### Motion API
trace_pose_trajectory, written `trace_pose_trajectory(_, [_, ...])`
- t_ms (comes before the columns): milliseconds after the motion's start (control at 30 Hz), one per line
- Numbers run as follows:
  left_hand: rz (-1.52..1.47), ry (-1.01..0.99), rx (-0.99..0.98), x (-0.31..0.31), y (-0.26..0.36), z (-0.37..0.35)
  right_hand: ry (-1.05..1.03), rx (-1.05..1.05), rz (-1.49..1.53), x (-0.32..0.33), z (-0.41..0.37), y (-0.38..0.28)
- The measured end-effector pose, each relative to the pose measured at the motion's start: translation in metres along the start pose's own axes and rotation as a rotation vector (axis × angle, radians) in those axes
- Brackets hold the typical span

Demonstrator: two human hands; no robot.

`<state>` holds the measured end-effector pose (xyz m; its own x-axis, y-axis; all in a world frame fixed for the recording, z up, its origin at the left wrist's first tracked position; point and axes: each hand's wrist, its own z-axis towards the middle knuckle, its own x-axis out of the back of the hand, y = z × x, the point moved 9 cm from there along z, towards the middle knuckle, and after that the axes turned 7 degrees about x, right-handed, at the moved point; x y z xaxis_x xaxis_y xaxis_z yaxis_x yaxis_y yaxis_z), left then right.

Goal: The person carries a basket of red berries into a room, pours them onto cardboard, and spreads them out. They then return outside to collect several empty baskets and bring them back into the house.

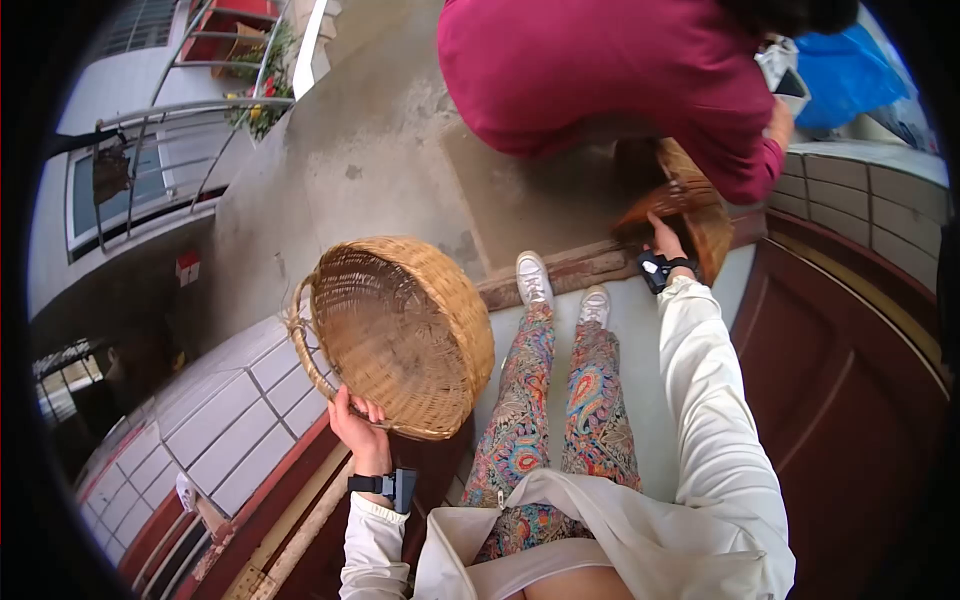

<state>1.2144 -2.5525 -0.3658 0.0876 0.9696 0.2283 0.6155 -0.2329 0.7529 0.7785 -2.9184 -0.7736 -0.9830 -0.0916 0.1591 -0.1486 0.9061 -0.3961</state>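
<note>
My left hand (362, 440) is closed on the lower rim of a round, tan wicker basket (465, 320), near its looped handle. The basket is tilted, so its woven inside faces up and left. On the other side, my right hand (668, 242) reaches forward and grips the edge of a darker brown basket (712, 225), which stands tilted by the doorway threshold. Part of that brown basket is hidden behind my hand and under a co-worker's arm.
A person in a magenta top (600, 75) bends low just ahead on the right. Beside that person lies a blue plastic bag (845, 75). Dark red door panels (830, 370) flank me, and a wooden threshold (590, 268) runs by my shoes. Metal railings (205, 105) stand far left.
</note>
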Motion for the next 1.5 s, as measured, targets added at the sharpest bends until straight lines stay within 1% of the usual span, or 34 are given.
trace_pose_trajectory(33, [0.0, 0.014, -0.005, -0.001, -0.002, 0.005, 0.004, 0.046, -0.02, -0.008, 0.003, -0.01])
trace_pose_trajectory(100, [0.027, 0.016, 0.03, -0.006, -0.007, 0.012, -0.162, 0.039, 0.043, -0.03, 0.035, 0.0])
trace_pose_trajectory(133, [0.026, 0.029, 0.036, -0.006, -0.007, 0.013, -0.114, 0.029, 0.116, -0.031, 0.037, 0.002])
trace_pose_trajectory(167, [0.034, 0.038, 0.037, -0.002, -0.004, 0.013, 0.057, 0.03, 0.165, -0.021, 0.028, 0.0])
trace_pose_trajectory(233, [0.042, 0.014, 0.052, -0.006, 0.001, 0.016, 0.085, 0.085, -0.106, 0.009, 0.004, -0.024])
trace_pose_trajectory(300, [0.044, 0.004, 0.052, -0.009, 0.017, 0.011, -0.075, 0.43, 0.102, 0.053, 0.062, 0.009])
trace_pose_trajectory(367, [0.045, 0.009, 0.059, -0.009, 0.034, 0.005, -0.043, 0.462, -0.205, 0.079, -0.028, -0.027])
trace_pose_trajectory(400, [0.029, 0.007, 0.058, -0.012, 0.044, 0.001, -0.115, 0.277, -0.27, 0.078, -0.07, -0.028])
trace_pose_trajectory(433, [0.001, -0.016, 0.051, -0.014, 0.057, -0.002, -0.046, 0.227, 0.158, 0.076, -0.097, -0.017])
trace_pose_trajectory(467, [0.0, -0.01, 0.047, -0.014, 0.069, -0.006, -0.096, 0.211, 0.236, 0.077, -0.11, -0.005])
trace_pose_trajectory(533, [-0.024, 0.001, 0.033, -0.024, 0.101, -0.02, -0.037, 0.16, 0.18, 0.089, -0.141, 0.007])
trace_pose_trajectory(567, [-0.041, -0.035, 0.027, -0.03, 0.116, -0.023, -0.067, 0.164, 0.135, 0.093, -0.161, 0.003])
trace_pose_trajectory(600, [-0.035, -0.016, -0.001, -0.028, 0.13, -0.024, -0.018, 0.117, 0.085, 0.102, -0.182, -0.001])
trace_pose_trajectory(633, [-0.025, -0.003, -0.027, -0.025, 0.143, -0.024, 0.011, 0.112, 0.14, 0.111, -0.2, -0.001])
trace_pose_trajectory(667, [-0.058, -0.026, -0.033, -0.024, 0.154, -0.024, 0.093, 0.119, 0.15, 0.126, -0.216, 0.0])
trace_pose_trajectory(700, [-0.092, -0.047, -0.038, -0.022, 0.164, -0.023, 0.086, 0.09, 0.207, 0.134, -0.235, -0.003])
trace_pose_trajectory(767, [-0.126, -0.08, -0.058, -0.023, 0.183, -0.028, 0.13, 0.133, 0.225, 0.163, -0.284, -0.018])
trace_pose_trajectory(800, [-0.149, -0.073, -0.056, -0.02, 0.191, -0.03, 0.132, 0.066, 0.332, 0.178, -0.293, -0.007])
trace_pose_trajectory(833, [-0.169, -0.06, -0.064, -0.011, 0.177, -0.04, 0.119, -0.009, 0.442, 0.204, -0.292, 0.018])
trace_pose_trajectory(867, [-0.19, -0.057, -0.074, -0.011, 0.184, -0.032, 0.213, 0.104, 0.497, 0.218, -0.319, 0.0])
trace_pose_trajectory(900, [-0.201, -0.075, -0.067, -0.009, 0.194, -0.022, 0.139, 0.058, 0.56, 0.226, -0.329, 0.001])
trace_pose_trajectory(967, [-0.197, -0.093, -0.061, -0.021, 0.208, -0.002, 0.071, 0.161, 0.665, 0.23, -0.393, -0.047])
trace_pose_trajectory(1033, [-0.211, -0.138, -0.021, -0.039, 0.222, 0.025, 0.094, 0.275, 0.771, 0.232, -0.446, -0.086])
trace_pose_trajectory(1067, [-0.21, -0.15, -0.008, -0.04, 0.194, 0.018, 0.061, 0.35, 0.785, 0.256, -0.47, -0.086])
trace_pose_trajectory(1100, [-0.215, -0.156, 0.027, -0.053, 0.213, 0.046, 0.064, 0.419, 0.823, 0.235, -0.513, -0.124])
trace_pose_trajectory(1133, [-0.215, -0.203, 0.061, -0.066, 0.218, 0.072, 0.051, 0.491, 0.869, 0.214, -0.55, -0.154])
trace_pose_trajectory(1233, [-0.111, -0.185, -0.004, -0.102, 0.247, 0.124, 0.013, 0.642, 0.987, 0.149, -0.632, -0.222])
trace_pose_trajectory(1267, [-0.108, -0.249, -0.034, -0.112, 0.255, 0.139, -0.002, 0.663, 0.994, 0.126, -0.654, -0.242])
trace_pose_trajectory(1300, [-0.077, -0.331, -0.093, -0.123, 0.266, 0.142, -0.022, 0.69, 1.008, 0.108, -0.673, -0.265])
trace_pose_trajectory(1367, [-0.119, -0.582, 0.173, -0.147, 0.278, 0.138, -0.111, 0.745, 0.983, 0.073, -0.703, -0.31])
trace_pose_trajectory(1400, [-0.111, -0.573, 0.171, -0.149, 0.289, 0.145, -0.134, 0.761, 1.0, 0.056, -0.715, -0.331])
trace_pose_trajectory(1433, [-0.102, -0.629, 0.147, -0.159, 0.305, 0.151, -0.169, 0.767, 1.027, 0.044, -0.72, -0.348])
trace_pose_trajectory(1467, [-0.098, -0.684, 0.122, -0.171, 0.321, 0.153, -0.264, 0.765, 1.077, 0.025, -0.724, -0.367])
trace_pose_trajectory(1500, [-0.014, -0.668, 0.05, -0.18, 0.337, 0.156, -0.363, 0.758, 1.122, 0.005, -0.726, -0.388])
